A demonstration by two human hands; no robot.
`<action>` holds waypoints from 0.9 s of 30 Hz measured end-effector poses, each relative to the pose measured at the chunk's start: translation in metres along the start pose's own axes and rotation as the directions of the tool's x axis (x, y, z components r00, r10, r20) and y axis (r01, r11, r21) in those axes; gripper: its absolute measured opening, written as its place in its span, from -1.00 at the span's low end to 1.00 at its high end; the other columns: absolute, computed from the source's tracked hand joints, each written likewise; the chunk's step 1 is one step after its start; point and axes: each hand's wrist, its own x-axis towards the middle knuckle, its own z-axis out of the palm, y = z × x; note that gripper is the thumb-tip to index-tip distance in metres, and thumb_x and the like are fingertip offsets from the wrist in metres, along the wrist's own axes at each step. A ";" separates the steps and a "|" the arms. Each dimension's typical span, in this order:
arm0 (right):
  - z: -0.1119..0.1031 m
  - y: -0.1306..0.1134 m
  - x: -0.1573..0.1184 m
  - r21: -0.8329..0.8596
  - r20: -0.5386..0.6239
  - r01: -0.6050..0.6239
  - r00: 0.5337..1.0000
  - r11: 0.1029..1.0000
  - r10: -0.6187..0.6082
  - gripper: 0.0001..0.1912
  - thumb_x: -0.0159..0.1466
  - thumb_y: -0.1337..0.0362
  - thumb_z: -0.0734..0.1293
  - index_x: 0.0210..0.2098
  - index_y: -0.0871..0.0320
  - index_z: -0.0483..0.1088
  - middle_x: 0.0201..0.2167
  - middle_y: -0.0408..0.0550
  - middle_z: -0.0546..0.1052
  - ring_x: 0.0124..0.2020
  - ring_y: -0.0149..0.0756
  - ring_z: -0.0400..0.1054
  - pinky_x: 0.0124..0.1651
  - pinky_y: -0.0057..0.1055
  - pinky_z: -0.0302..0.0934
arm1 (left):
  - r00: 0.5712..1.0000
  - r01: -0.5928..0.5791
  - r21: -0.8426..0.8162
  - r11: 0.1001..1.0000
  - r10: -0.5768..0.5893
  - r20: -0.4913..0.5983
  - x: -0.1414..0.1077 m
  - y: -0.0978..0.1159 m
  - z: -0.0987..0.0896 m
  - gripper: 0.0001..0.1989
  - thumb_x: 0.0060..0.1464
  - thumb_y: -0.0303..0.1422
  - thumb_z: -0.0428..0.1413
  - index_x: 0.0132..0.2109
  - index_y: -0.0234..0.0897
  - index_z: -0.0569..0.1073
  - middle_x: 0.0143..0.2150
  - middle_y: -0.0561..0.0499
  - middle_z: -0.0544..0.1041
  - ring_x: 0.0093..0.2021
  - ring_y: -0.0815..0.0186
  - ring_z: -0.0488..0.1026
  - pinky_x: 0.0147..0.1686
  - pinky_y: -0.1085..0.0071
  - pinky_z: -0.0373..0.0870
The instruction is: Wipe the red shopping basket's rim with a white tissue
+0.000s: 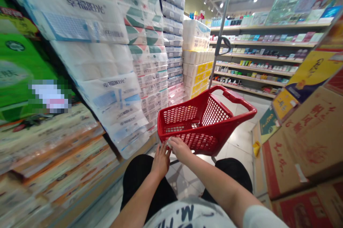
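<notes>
A red shopping cart with a mesh basket stands in front of me, its handle to the right. At the basket's near left corner, my right hand is closed on a small white wad, perhaps tissue. Just left of it and lower, my left hand has its fingers stretched out, the tips near the white wad and beside the cart's corner. The two hands almost touch. Nothing shows inside the cart's basket.
Stacked tissue packs rise close on the left. Cardboard boxes line the right side. A metal pole stands behind the cart. Shelves of small goods are at the back. My knees flank the cart's near side.
</notes>
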 end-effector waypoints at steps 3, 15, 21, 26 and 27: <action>0.000 -0.001 0.003 -0.005 0.076 0.008 0.997 1.000 -0.007 -0.60 0.16 0.52 0.26 -0.04 0.11 0.42 0.01 0.03 0.46 0.03 -0.17 0.27 0.08 -0.26 0.21 | 1.000 0.009 0.017 1.000 -0.009 0.016 0.000 0.000 -0.002 -0.57 0.06 -0.44 0.00 0.11 -0.29 0.37 0.31 -0.22 0.19 0.33 0.03 0.07 0.30 0.03 -0.05; -0.002 -0.006 0.002 -0.086 0.072 -0.041 0.996 0.996 0.047 -0.62 0.19 0.44 0.28 0.01 0.13 0.38 0.05 0.03 0.42 0.04 -0.16 0.25 0.03 -0.29 0.24 | 0.999 -0.025 0.050 0.998 0.028 -0.040 -0.001 -0.003 -0.008 -0.54 0.03 -0.55 -0.04 0.10 -0.27 0.39 0.26 -0.18 0.28 0.28 0.04 0.16 0.25 0.02 0.08; -0.016 -0.013 0.003 -0.076 -0.160 0.062 0.984 0.995 -0.074 -0.63 0.25 0.48 0.19 0.02 0.13 0.38 0.05 0.03 0.41 0.05 -0.20 0.23 0.11 -0.25 0.19 | 0.966 -0.170 0.015 0.985 0.170 -0.195 0.012 -0.006 -0.016 -0.57 0.03 -0.57 -0.04 0.08 -0.36 0.39 0.17 -0.23 0.36 0.25 0.08 0.21 0.21 0.07 0.18; -0.035 -0.011 0.011 -0.083 -0.157 0.027 0.987 0.996 -0.039 -0.66 0.24 0.45 0.22 -0.02 0.10 0.41 0.06 -0.03 0.41 -0.03 -0.22 0.25 0.03 -0.30 0.25 | 0.948 -0.173 0.011 0.985 0.169 -0.270 0.026 -0.002 -0.027 -0.61 0.07 -0.56 -0.08 0.04 -0.35 0.41 0.02 -0.18 0.47 0.13 0.12 0.33 0.16 0.10 0.27; -0.039 -0.010 0.011 -0.087 -0.153 0.013 0.988 0.996 -0.026 -0.66 0.24 0.45 0.22 -0.03 0.11 0.41 0.05 -0.03 0.42 -0.04 -0.23 0.25 0.03 -0.31 0.24 | 0.948 -0.158 0.009 0.987 0.154 -0.280 0.029 0.000 -0.030 -0.61 0.09 -0.55 -0.09 0.05 -0.35 0.40 0.02 -0.18 0.46 0.13 0.12 0.33 0.16 0.11 0.27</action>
